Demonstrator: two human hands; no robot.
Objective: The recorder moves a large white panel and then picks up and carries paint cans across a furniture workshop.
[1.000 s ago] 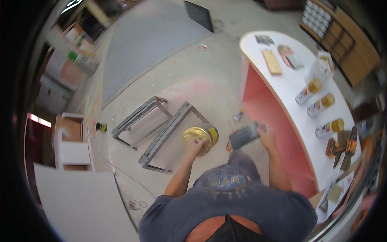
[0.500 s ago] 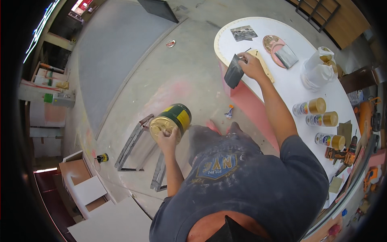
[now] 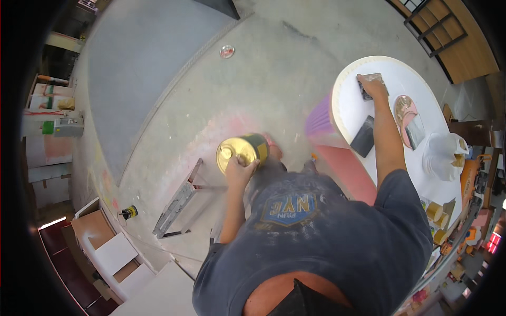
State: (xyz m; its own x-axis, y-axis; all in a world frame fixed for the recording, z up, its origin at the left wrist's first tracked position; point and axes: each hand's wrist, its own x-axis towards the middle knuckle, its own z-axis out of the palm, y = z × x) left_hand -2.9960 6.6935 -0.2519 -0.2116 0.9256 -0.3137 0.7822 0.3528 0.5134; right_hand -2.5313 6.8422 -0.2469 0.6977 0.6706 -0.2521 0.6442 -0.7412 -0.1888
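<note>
My left hand (image 3: 241,171) grips a metal can (image 3: 226,149) by its gold end. The can has a dark green and yellow side and is tipped toward me above the floor. At the rounded far end of the white table (image 3: 348,113), my right hand (image 3: 375,89) closes its fingers over the edge of a grey streaked sheet (image 3: 382,80). Nearer to me, a dark flat sheet (image 3: 363,137) lies on the tabletop. A round pink dish (image 3: 405,111) with a grey piece across it sits to the right of both.
A white plastic-wrapped container (image 3: 441,157) and gold-capped spray cans (image 3: 435,211) stand along the table's right side. On the floor are a dark metal frame (image 3: 176,208), a small black and yellow can (image 3: 129,212) and a round lid (image 3: 227,51). White panels (image 3: 116,250) stand lower left.
The dark sheet has left my right hand and lies on the table. That hand has reached to the grey streaked sheet. The view has shifted; my left hand still holds the can.
</note>
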